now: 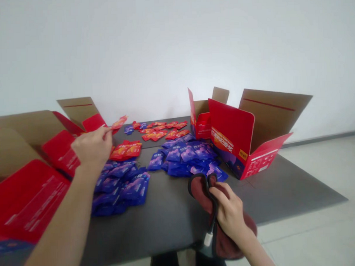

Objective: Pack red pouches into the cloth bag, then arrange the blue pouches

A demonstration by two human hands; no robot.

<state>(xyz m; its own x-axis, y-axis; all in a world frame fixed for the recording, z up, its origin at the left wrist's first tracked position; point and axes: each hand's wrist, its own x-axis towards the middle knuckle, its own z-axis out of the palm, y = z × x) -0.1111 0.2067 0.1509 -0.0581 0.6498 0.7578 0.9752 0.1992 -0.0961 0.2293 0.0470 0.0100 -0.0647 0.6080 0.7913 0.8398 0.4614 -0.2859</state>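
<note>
My left hand (93, 145) is raised beside the open red boxes at the left, its fingers pinching a red sachet (119, 122) by one end. Below and to the right of it lie red sachets (126, 150) and a heap of blue sachets (121, 187). Near the table's front edge, my right hand (228, 209) grips a dark maroon cloth item (201, 192) with black edging. A cable with a pale connector (208, 239) hangs from that item.
Open red cartons stand at the left (31, 200) and right (233, 139) of the grey table (168, 211). Another blue heap (187, 156) lies by the right carton. Red and blue sachets (158, 129) are spread near the wall (163, 52).
</note>
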